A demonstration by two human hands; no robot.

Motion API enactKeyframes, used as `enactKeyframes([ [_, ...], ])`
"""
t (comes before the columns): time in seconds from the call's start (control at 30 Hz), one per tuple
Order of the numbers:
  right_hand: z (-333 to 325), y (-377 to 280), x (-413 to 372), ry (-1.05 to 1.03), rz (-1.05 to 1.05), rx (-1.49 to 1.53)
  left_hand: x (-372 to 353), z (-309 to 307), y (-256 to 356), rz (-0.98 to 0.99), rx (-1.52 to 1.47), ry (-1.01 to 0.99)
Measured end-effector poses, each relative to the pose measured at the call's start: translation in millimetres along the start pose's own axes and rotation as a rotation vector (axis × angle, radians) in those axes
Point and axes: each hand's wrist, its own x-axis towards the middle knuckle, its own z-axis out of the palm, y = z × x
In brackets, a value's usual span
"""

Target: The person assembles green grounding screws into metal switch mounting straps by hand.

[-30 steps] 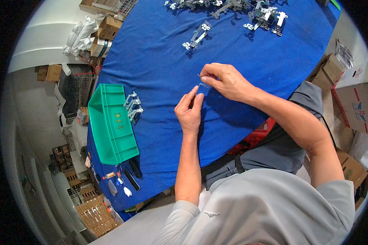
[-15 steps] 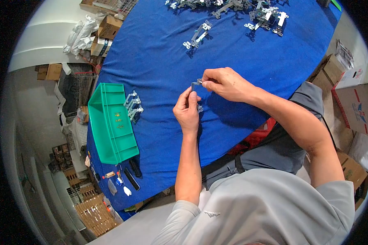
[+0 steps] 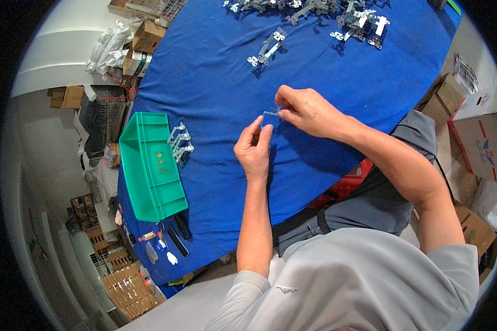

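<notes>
Over the blue cloth, my left hand (image 3: 252, 153) is closed, pinching the lower part of a small bent metal bracket (image 3: 269, 113) between thumb and fingertips. My right hand (image 3: 309, 110) comes in from the other side, its thumb and fingers closed on the bracket's far end. Those fingers cover part of that end, so I cannot make out its details. Above the hands lies a loose metal bracket pair (image 3: 266, 47). To the left, several similar silvery brackets (image 3: 180, 144) lean beside a green plastic bin (image 3: 139, 193), which has a few small brass-coloured pieces (image 3: 160, 163) in it.
A heap of metal brackets (image 3: 315, 8) lies at the far side of the table, with another cluster (image 3: 361, 25) to its right. Black tool-like items (image 3: 177, 241) and small bottles lie below the bin. Cardboard boxes (image 3: 479, 135) stand on the floor around the table.
The bracket has turned, and its bent upper edge now shows more clearly. My right hand has shifted slightly up and right; my left thumb has moved a little.
</notes>
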Motion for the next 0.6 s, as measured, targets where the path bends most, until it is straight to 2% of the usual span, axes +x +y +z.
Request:
enactKeyframes([
  [0.07,-1.4,-4.3,0.7,0.001,0.004,0.050,-0.2,-0.2,-1.0,0.009,0.021,-0.007],
  [0.17,-3.8,0.7,2.7,-0.073,-0.053,-0.045,-0.2,-1.2,-1.3,0.021,0.053,-0.015],
  [0.27,0.5,3.3,0.1,0.064,-0.170,-0.140,0.7,0.2,6.0,0.090,0.102,-0.053],
  [0.37,3.1,2.8,4.2,0.165,-0.178,0.007,1.7,-1.6,5.7,0.136,0.148,-0.083],
  [0.4,0.7,-0.6,4.3,0.138,-0.093,0.058,1.9,-2.2,4.6,0.144,0.161,-0.090],
  [0.47,-6.5,-9.0,4.5,0.084,0.076,0.162,0.4,-0.3,3.9,0.034,0.013,-0.014],
  [0.5,-7.7,-10.3,5.0,0.030,0.107,0.180,0.0,0.1,3.7,-0.021,-0.060,0.023],
  [0.6,-7.1,-9.8,4.8,-0.101,0.149,0.187,1.4,-0.2,3.1,0.004,-0.053,-0.012],
])
